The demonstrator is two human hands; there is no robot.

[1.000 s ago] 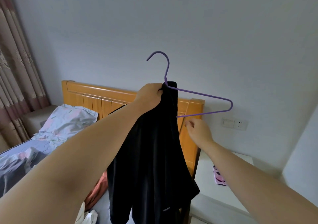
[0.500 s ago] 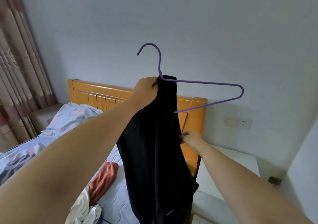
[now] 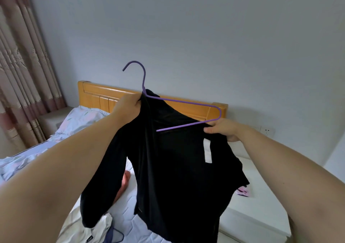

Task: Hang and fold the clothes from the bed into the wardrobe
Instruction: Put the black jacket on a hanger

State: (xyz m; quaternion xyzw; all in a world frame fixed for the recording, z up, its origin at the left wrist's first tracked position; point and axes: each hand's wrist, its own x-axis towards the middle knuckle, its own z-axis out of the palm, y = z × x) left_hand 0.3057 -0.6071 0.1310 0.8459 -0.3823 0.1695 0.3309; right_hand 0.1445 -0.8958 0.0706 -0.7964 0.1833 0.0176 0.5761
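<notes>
The left hand (image 3: 128, 105) grips hanger (image 3: 186, 102) neck and black top (image 3: 177, 164); the right hand (image 3: 224, 131) pinches fabric at the hanger's 4 o'clock bend.

Bare left hand (image 3: 128, 106) and right hand (image 3: 225, 130) on bare forearms (image 3: 65, 160).

Two hands show: one left hand (image 3: 128, 106) and one right hand (image 3: 224, 130). Between them are one purple hanger (image 3: 186, 102) and one black shirt (image 3: 177, 168), which carries one white label (image 3: 207, 151). There is one bed (image 3: 130, 214), with one headboard (image 3: 104, 91) and one pillow (image 3: 84, 119) at its head edge. Two loose cloths lie on the mattress: one orange cloth (image 3: 124, 184) and one white cloth (image 3: 99, 226). Two nightstands flank the bed: one left nightstand (image 3: 50, 119) and one right nightstand (image 3: 261, 186). One pink item (image 3: 242, 191) lies on the right one. One curtain (image 3: 24, 65) and one socket (image 3: 267, 130) complete the count.
</notes>
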